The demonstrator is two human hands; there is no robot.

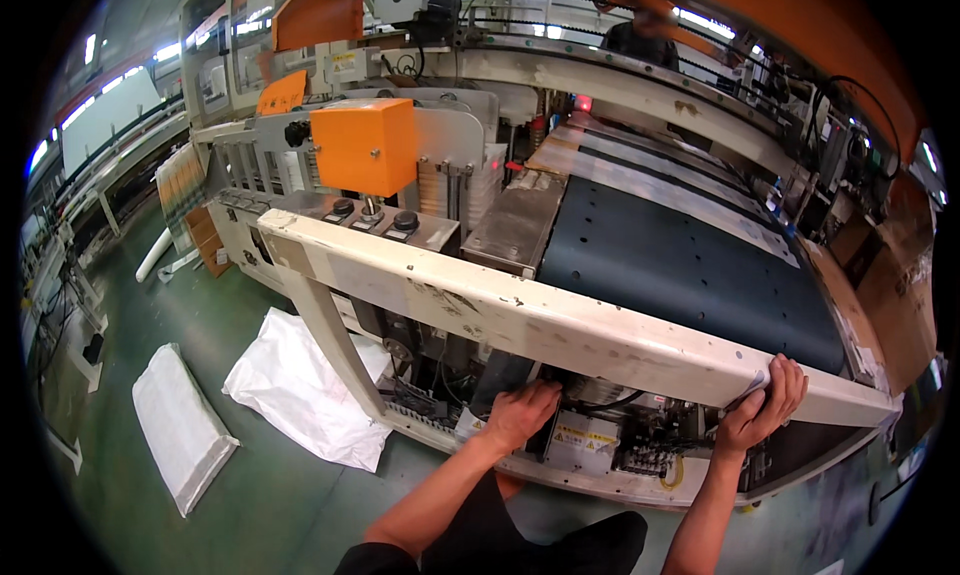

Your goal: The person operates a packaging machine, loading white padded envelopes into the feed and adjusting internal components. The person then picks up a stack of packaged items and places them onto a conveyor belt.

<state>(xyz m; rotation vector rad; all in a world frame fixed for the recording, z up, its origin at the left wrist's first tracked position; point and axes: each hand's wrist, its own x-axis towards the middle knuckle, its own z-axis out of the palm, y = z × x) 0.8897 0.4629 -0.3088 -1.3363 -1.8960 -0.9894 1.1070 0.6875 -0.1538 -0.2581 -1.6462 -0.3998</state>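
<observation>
Low on the machine's open front, my left hand [524,415] reaches in under a cream metal beam [480,300], beside a dark panel [498,380]. Its fingers are curled, and what they hold, if anything, is hidden. Further right, my right hand [768,407] grips the lower edge of the same beam, fingers bent up over its front face and thumb below. Between my hands, a metal box with yellow warning labels [583,438] sits in the lower bay, with wiring and fittings [650,460] to its right. Above the beam lies a dark conveyor belt [670,265] dotted with holes.
A control panel with knobs [385,223] stands behind the beam, near an orange box-shaped cover [365,145]. On the green floor at left lie a white wrapped pack [183,425] and a crumpled white sheet [305,390]. Cardboard [900,285] leans at right. Another person [640,43] is at the far side.
</observation>
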